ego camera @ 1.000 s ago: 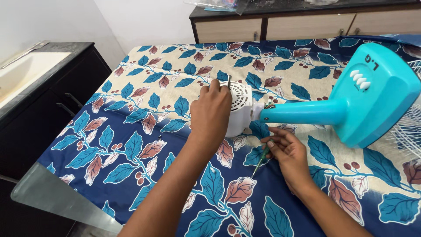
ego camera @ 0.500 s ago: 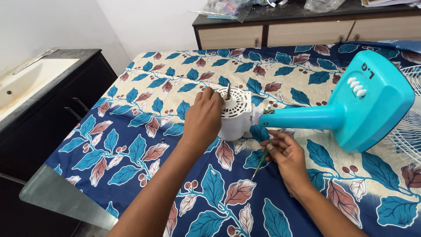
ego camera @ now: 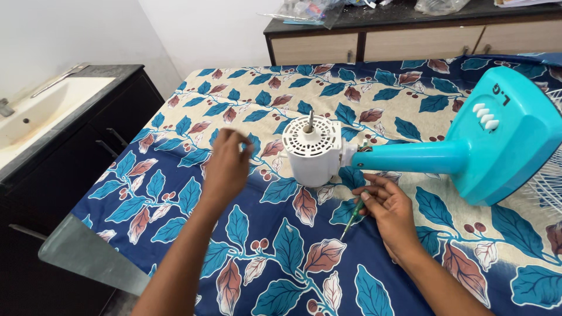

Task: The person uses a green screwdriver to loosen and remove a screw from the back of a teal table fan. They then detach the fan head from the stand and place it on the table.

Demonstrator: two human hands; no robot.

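Fan motor [ego camera: 312,153] stripped, mid-counter.
Left hand [ego camera: 225,167] hovers open; right hand [ego camera: 389,206] pinches screwdriver [ego camera: 353,214]; steady the motor before unscrewing.

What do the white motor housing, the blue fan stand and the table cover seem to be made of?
The motor housing looks like matte white moulded plastic, judging by its vent slots. The fan stand seems smooth turquoise plastic with a soft sheen. The table cover looks like printed cloth, with a leaf pattern and no shine.
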